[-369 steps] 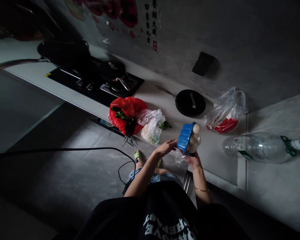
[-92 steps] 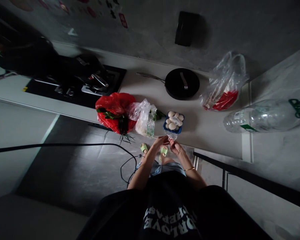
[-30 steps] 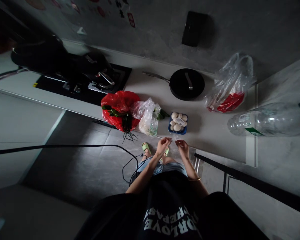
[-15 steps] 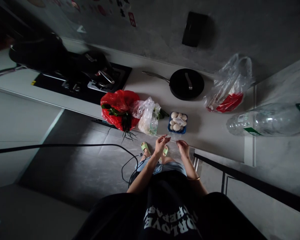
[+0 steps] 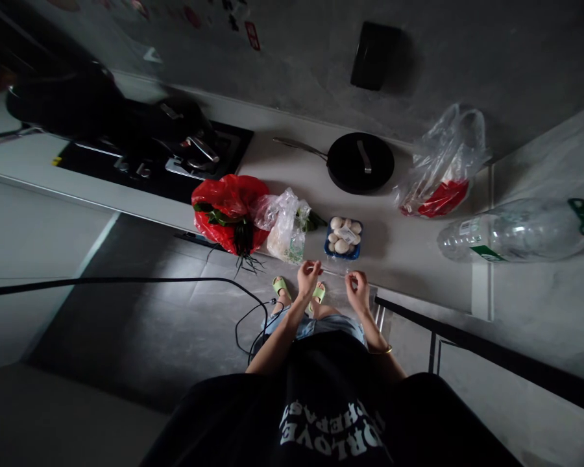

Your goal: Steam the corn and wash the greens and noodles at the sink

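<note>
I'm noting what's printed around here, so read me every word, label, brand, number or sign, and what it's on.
"LOVE", upside down, on the black shirt; letters before it unclear.
"THEPAST", upside down, same shirt.
Too small or blurred to read: mushroom pack label, bottle labels, green print on the whitish plastic bag, red wall mark, black wall characters.

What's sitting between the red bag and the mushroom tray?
Between the red bag and mushroom tray, the head view shows a clear plastic bag and something green.
</note>
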A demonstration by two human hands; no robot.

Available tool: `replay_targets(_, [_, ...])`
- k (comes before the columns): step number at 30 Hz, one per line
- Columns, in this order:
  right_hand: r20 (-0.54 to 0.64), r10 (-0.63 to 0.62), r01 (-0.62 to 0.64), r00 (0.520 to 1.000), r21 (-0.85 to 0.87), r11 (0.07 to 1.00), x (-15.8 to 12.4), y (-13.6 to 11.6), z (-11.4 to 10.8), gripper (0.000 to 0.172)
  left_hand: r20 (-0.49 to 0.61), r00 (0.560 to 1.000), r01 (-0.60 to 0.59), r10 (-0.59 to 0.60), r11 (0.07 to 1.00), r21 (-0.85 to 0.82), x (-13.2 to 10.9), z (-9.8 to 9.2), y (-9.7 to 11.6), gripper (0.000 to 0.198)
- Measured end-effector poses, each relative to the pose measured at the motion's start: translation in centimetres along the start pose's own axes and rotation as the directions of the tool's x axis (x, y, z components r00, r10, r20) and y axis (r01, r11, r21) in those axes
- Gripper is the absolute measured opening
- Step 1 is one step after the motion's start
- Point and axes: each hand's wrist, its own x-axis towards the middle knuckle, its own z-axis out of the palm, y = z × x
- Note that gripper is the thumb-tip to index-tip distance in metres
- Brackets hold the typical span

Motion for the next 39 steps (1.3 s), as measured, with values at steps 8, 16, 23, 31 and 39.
replay_targets(8, [0.07, 0.003, -0.009, 0.998, 0.098, 0.995, 1.0, -0.4, -0.4, 0.018, 0.558, 0.719, -0.689, 0.414, 0.534, 0.491, -0.4, 1.0, 2.6, 0.019])
replay_targets(16, [0.058, -0.049, 0.049, 0.997, -0.001, 0.999, 1.6, 0.9, -0.5, 0.015, 0.677, 0.643, -0.762, 0.358, 0.388, 0.518, 0.8, 3.1, 3.3, 0.015])
replay_targets(23, [0.015, 0.112, -0.113, 0.994, 0.132, 0.985, 2.3, 0.7, 0.2, 0.034, 0.701, 0.635, -0.764, 0.326, 0.401, 0.505, 1.2, 3.8, 3.7, 0.014])
replay_targets(31, [0.02, 0.101, -0.102, 0.995, 0.037, 0.994, 2.3, 0.3, 0.5, 0.036, 0.728, 0.622, -0.775, 0.288, 0.355, 0.522, 2.0, 3.5, 3.2, 0.019])
replay_targets(39, [-0.051, -0.007, -0.01, 0.999, -0.316, 0.949, 1.6, 1.3, -0.8, 0.018, 0.621, 0.689, -0.721, 0.373, 0.441, 0.534, 2.9, 3.9, 4.7, 0.018])
